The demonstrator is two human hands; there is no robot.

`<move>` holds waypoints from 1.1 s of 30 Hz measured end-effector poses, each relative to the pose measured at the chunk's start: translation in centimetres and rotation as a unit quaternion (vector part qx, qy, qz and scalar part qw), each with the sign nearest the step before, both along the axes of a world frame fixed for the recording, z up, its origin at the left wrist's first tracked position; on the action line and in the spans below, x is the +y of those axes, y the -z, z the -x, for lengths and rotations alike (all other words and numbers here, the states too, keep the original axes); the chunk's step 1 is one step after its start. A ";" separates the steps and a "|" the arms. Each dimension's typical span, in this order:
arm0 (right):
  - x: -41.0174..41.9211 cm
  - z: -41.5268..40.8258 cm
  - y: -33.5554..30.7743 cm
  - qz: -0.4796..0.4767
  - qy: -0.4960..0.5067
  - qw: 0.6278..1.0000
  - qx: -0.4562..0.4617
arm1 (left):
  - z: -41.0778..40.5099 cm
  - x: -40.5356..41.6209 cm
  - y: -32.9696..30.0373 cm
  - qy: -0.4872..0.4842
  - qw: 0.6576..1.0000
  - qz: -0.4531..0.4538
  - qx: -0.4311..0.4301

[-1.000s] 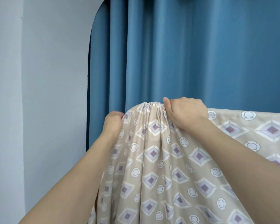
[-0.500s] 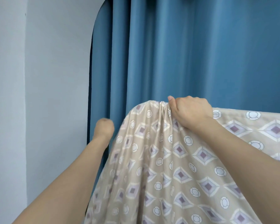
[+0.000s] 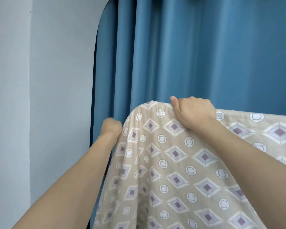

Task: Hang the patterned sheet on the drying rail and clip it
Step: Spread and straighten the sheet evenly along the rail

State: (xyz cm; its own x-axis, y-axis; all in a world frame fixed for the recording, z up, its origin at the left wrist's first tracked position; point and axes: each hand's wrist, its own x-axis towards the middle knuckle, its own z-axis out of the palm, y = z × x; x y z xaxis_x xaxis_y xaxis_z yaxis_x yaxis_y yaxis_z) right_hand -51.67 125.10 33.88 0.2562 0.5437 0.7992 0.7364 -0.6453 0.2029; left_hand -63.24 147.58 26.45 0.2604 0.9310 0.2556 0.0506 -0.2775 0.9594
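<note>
Patterned sheet [image 3: 175, 162] hangs draped over a high line across the middle of the view, beige with purple diamonds and white rings; its top fold runs from the rounded left corner rightward to the frame edge; the cloth falls down toward the camera and off the bottom of the frame; whatever carries it along the top is hidden under the fabric, so the rail itself cannot be made out.

Right hand [image 3: 194, 114] sits on the top fold near the left corner; fingers curled over the ridge, thumb up along the near face, gripping the cloth; forearm crosses the sheet down to the lower right.

Left hand [image 3: 111, 127] is at the sheet's left edge, just below the corner; fist-like, blurred, touching the hem; fingers look curled but whether they actually pinch the fabric cannot be told; forearm runs down to the lower left.

Behind: blue curtain [image 3: 196, 52] in vertical folds; pale wall [image 3: 45, 80] on the left, its edge arching over the curtain.
</note>
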 end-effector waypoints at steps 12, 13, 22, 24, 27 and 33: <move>-1.4 0.5 -0.8 0.089 0.004 0.996 -0.001 | -1.2 -5.2 -3.3 0.087 0.971 -0.218 -0.043; -2.0 0.3 -0.7 0.096 0.013 0.995 -0.018 | -1.3 -5.1 -3.3 0.075 0.973 -0.214 -0.045; -6.9 -1.2 0.1 0.057 0.055 0.996 -0.046 | -1.2 -4.4 -1.6 -0.045 0.995 -0.086 0.035; -8.2 -2.0 0.2 0.039 0.059 0.997 -0.033 | -1.4 -5.9 -2.0 -0.104 0.979 -0.170 0.050; -10.4 -3.2 0.5 0.017 0.066 0.997 -0.037 | -2.8 -9.4 -3.6 -0.146 0.921 -0.358 0.056; -17.3 -6.0 0.7 -0.054 0.092 0.993 -0.043 | -7.5 -18.4 -6.1 -0.101 0.799 -0.576 0.140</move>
